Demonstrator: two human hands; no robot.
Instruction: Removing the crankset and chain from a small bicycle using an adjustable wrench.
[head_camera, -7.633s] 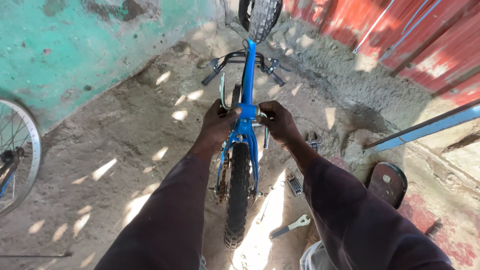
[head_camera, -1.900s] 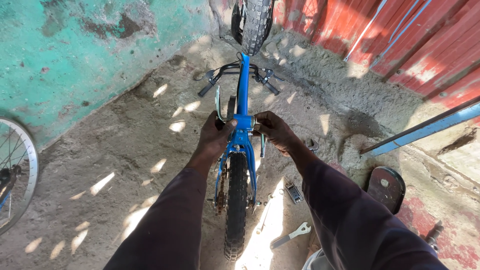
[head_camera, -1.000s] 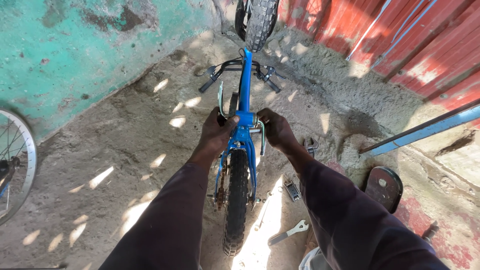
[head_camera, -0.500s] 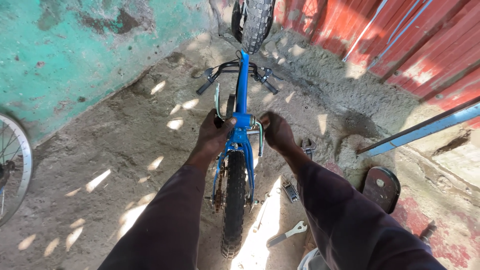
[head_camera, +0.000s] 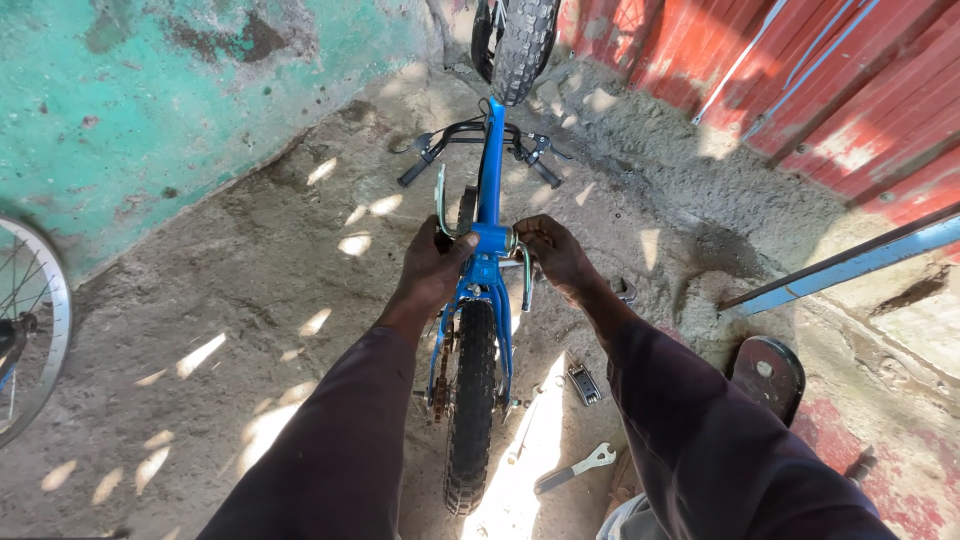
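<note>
- Small blue metal bicycle frame (head_camera: 489, 215) stands upside down on the dirt floor
- Left hand (head_camera: 433, 268) and right hand (head_camera: 553, 252) flank its bottom bracket – fingers clamped on the 2 silver crank arms (head_camera: 524, 275)
- Step: seating cranks – next probably needs the flat silver spanner (head_camera: 574, 468), right of the rear tyre

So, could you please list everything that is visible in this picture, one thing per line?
bicycle: 1, blue, upside down on the ground, centre
rear tyre: 1, black, nearest the camera
front tyre: 1, black, top
handlebar: 1, black, on the ground
spanner: 1, silver, ground right of the tyre
spare wheel: 1, silver rim, left edge
wall: 1, green, left
metal sheet: 1, red, right
left hand: 1, at the frame's left side
right hand: 1, at the frame's right side
</note>
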